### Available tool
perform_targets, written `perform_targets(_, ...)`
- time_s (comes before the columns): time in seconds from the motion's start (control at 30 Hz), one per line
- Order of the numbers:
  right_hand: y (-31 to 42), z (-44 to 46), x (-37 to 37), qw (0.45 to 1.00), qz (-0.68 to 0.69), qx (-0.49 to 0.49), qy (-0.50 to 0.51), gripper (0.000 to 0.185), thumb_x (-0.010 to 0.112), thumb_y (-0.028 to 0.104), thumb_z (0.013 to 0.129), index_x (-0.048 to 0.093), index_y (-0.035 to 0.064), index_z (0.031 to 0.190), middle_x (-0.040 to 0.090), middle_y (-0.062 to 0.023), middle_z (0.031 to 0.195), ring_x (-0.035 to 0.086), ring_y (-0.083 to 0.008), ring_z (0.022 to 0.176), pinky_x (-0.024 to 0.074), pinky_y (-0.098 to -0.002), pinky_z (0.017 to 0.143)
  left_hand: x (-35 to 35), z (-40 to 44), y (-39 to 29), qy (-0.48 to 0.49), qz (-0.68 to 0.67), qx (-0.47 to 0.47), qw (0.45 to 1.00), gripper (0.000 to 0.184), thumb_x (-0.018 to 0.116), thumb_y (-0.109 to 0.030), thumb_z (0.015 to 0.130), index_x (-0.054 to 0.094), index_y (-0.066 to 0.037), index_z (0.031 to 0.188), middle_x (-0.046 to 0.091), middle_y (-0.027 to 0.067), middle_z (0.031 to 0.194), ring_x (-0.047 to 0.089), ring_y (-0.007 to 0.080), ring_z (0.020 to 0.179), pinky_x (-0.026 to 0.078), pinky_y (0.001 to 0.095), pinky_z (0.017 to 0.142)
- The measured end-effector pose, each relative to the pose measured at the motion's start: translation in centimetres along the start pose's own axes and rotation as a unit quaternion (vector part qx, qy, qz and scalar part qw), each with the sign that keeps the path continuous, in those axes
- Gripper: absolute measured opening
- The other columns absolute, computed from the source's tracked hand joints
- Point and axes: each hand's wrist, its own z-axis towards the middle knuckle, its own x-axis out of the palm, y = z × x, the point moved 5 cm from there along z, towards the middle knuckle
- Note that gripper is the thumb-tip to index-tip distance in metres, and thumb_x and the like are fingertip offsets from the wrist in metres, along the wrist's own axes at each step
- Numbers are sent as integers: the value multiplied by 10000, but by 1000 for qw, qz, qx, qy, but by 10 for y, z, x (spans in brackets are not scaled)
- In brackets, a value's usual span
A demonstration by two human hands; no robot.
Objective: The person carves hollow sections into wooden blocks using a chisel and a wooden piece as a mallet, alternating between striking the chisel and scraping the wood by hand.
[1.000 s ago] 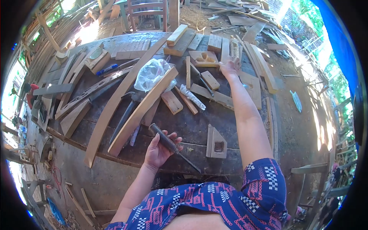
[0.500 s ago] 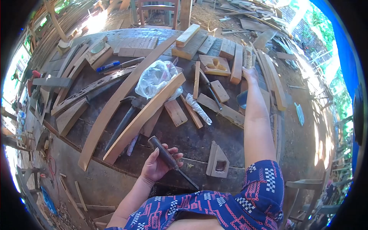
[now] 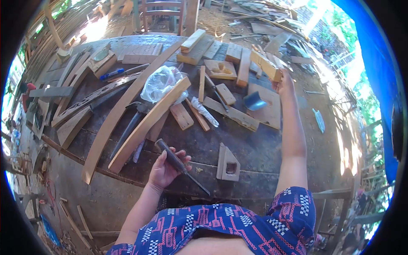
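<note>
Raised since the earlier frame, a wooden block (image 3: 266,66) is now held above the far right of the bench (image 3: 202,146). Nearest the wearer, the left hand (image 3: 163,171) loosely grips the handle of a chisel-like tool (image 3: 171,157), with a notched block (image 3: 224,163) lying to its right; farther out, beyond a blue curved piece (image 3: 255,101), the right hand (image 3: 284,82) is closed on the wooden block's near end, which should handle as stiff, fairly light and unlikely to slip, though better balanced if held mid-length.

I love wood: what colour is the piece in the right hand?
The wood piece is yellowish tan; see the head view.
</note>
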Motion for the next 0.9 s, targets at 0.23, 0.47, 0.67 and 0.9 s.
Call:
perform_targets(0.23, 12, -176, -86, 973, 185, -110, 78, 513, 535, 485, 874, 563, 38, 1125, 672, -150, 901, 651, -211, 722, 502, -344, 620, -3, -2, 2, 19, 0, -2, 1000, 317, 536, -361, 941, 563, -127, 1153, 582, 164, 1208, 519, 393, 1174, 423, 605, 959)
perform_targets(0.47, 4, -316, -69, 941, 240, -123, 206, 633, 462, 505, 927, 450, -18, 1282, 625, -205, 983, 630, -246, 721, 526, -342, 642, -11, 1, 3, 53, 8, -12, 999, 347, 483, -387, 964, 570, -117, 1165, 568, 175, 1250, 487, 385, 1221, 383, 625, 981)
perform_targets(0.67, -76, -357, -69, 885, 367, -34, 284, 663, 495, 511, 911, 425, -22, 1300, 612, -198, 860, 616, -252, 655, 512, -316, 563, -11, 0, 2, 45, 14, 5, 999, 315, 519, -360, 951, 542, -117, 1150, 565, 183, 1216, 504, 396, 1192, 401, 623, 969)
perform_targets(0.9, -128, -390, -73, 872, 386, -31, 300, 736, 549, 510, 884, 367, -13, 1368, 589, -166, 918, 615, -235, 719, 511, -329, 620, -16, 4, 3, 46, 23, 0, 999, 328, 539, -369, 939, 540, -110, 1140, 577, 176, 1190, 496, 403, 1200, 390, 629, 978)
